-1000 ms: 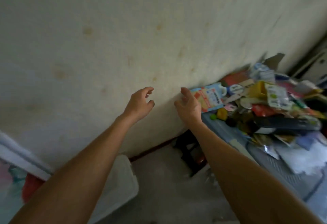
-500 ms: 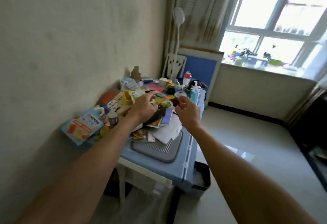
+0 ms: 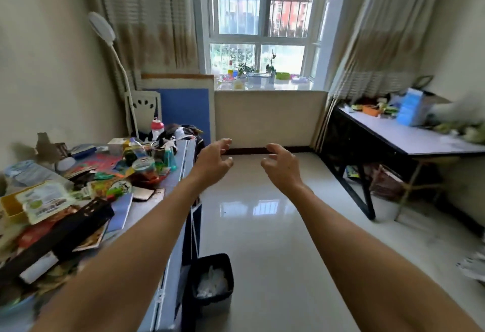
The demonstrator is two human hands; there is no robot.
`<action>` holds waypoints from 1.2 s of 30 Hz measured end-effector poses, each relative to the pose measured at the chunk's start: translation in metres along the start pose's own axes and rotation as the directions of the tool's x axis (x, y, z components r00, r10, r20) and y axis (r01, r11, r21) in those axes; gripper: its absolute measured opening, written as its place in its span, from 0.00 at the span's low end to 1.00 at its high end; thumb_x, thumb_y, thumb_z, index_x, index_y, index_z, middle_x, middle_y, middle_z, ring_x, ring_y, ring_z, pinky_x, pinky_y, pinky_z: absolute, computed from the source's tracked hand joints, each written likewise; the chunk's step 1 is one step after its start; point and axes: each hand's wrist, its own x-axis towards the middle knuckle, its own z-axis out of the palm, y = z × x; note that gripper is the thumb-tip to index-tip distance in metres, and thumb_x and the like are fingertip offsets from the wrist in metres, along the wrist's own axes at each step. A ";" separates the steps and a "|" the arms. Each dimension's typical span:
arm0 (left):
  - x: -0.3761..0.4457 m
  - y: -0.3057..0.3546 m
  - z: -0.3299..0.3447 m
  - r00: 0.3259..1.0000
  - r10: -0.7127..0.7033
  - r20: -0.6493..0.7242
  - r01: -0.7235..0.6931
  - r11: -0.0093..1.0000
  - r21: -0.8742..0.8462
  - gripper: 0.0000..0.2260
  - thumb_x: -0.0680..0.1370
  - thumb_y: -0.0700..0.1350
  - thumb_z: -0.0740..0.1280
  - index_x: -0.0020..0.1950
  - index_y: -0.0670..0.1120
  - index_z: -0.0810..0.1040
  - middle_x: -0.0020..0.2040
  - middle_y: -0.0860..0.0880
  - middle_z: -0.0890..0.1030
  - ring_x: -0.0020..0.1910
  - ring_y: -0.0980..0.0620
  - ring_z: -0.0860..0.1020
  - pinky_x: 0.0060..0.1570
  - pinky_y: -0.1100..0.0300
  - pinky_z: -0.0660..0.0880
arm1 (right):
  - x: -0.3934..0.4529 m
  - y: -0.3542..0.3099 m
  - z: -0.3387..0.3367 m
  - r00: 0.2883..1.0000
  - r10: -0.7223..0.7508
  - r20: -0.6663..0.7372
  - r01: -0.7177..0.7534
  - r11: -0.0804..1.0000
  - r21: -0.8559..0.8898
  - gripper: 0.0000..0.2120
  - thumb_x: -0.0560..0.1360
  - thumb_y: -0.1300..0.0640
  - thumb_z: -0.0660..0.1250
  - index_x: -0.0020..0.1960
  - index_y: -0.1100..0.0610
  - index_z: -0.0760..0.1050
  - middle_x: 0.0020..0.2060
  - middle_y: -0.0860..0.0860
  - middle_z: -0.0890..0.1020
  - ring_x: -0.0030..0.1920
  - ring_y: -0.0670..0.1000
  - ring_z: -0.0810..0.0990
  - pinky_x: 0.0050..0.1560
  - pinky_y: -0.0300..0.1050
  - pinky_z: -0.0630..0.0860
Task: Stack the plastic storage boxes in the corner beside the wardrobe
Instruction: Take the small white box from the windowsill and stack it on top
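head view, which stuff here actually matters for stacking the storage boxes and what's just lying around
Part of the job:
- left hand, open and empty
- right hand, open and empty
No storage box or wardrobe shows in this view.

Just lying about:
- cluttered blue table
- black waste bin
- white floor lamp
- dark side table
- windowsill plants

Just two bare forearms coming into view here, no sleeves showing anywhere up to the frame edge. No watch, no bracelet, no rings that I can spot. Left hand [image 3: 213, 164] and right hand [image 3: 283, 167] are both gloveless, nails short and plain. Slim arms, nothing marked on them.
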 end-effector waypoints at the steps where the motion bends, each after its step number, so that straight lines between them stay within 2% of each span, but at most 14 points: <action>1: 0.012 0.003 0.011 1.000 0.012 0.016 -0.012 1.000 -0.010 0.23 0.74 0.39 0.68 0.69 0.44 0.71 0.63 0.44 0.78 0.61 0.48 0.76 0.61 0.59 0.70 | 0.010 0.010 -0.005 1.000 0.006 -0.009 -0.006 1.000 -0.006 0.23 0.72 0.62 0.65 0.67 0.59 0.74 0.60 0.55 0.81 0.58 0.52 0.79 0.56 0.37 0.71; 6: 0.093 0.005 0.077 0.996 0.051 0.073 -0.047 0.998 -0.047 0.23 0.74 0.39 0.69 0.69 0.45 0.71 0.63 0.45 0.78 0.60 0.51 0.76 0.59 0.62 0.69 | 0.076 0.067 -0.022 0.998 0.046 -0.043 -0.047 0.999 -0.019 0.23 0.72 0.61 0.66 0.67 0.59 0.73 0.61 0.54 0.80 0.58 0.51 0.79 0.56 0.39 0.73; 12: 0.237 -0.021 0.152 0.991 0.080 0.103 -0.069 0.992 -0.106 0.23 0.74 0.39 0.68 0.69 0.45 0.71 0.63 0.46 0.78 0.61 0.52 0.75 0.58 0.63 0.69 | 0.212 0.143 -0.021 0.992 0.095 -0.077 -0.098 0.994 -0.037 0.22 0.72 0.61 0.65 0.66 0.58 0.74 0.59 0.54 0.81 0.56 0.51 0.80 0.59 0.44 0.75; 18: 0.346 -0.034 0.189 0.989 0.089 0.115 -0.078 0.992 -0.096 0.23 0.75 0.40 0.68 0.70 0.45 0.70 0.62 0.46 0.78 0.60 0.52 0.76 0.59 0.61 0.71 | 0.315 0.178 -0.021 0.990 0.112 -0.084 -0.116 0.993 -0.037 0.21 0.73 0.60 0.66 0.66 0.58 0.75 0.59 0.53 0.81 0.54 0.49 0.80 0.55 0.40 0.75; 23: 0.447 -0.041 0.226 0.989 0.081 0.122 -0.071 0.994 -0.086 0.22 0.75 0.41 0.68 0.69 0.46 0.71 0.61 0.47 0.78 0.58 0.52 0.76 0.59 0.59 0.73 | 0.416 0.215 -0.024 0.990 0.115 -0.076 -0.118 0.992 -0.037 0.22 0.74 0.58 0.66 0.67 0.58 0.74 0.60 0.52 0.80 0.56 0.49 0.80 0.58 0.44 0.76; 30: 0.601 -0.063 0.289 0.995 0.043 0.094 -0.037 0.997 -0.067 0.23 0.74 0.43 0.69 0.69 0.48 0.70 0.58 0.49 0.78 0.55 0.53 0.76 0.56 0.57 0.75 | 0.579 0.288 -0.020 0.996 0.084 -0.012 -0.084 0.996 -0.038 0.20 0.74 0.58 0.67 0.65 0.58 0.75 0.60 0.52 0.81 0.53 0.48 0.81 0.55 0.39 0.75; 33: 0.674 -0.070 0.316 0.998 0.014 0.063 -0.011 0.999 -0.039 0.23 0.74 0.42 0.69 0.69 0.47 0.71 0.58 0.48 0.78 0.55 0.52 0.76 0.56 0.58 0.74 | 0.659 0.319 -0.020 0.998 0.069 0.017 -0.068 0.997 -0.035 0.21 0.73 0.56 0.67 0.66 0.56 0.75 0.60 0.49 0.80 0.51 0.46 0.80 0.52 0.35 0.71; 36: 0.743 -0.076 0.334 0.999 -0.010 0.041 0.011 1.000 -0.028 0.23 0.74 0.42 0.69 0.69 0.47 0.71 0.58 0.48 0.78 0.55 0.52 0.76 0.54 0.59 0.73 | 0.736 0.342 -0.018 0.995 0.074 0.061 -0.073 0.997 -0.019 0.21 0.73 0.55 0.67 0.66 0.55 0.74 0.61 0.49 0.80 0.52 0.46 0.80 0.54 0.37 0.73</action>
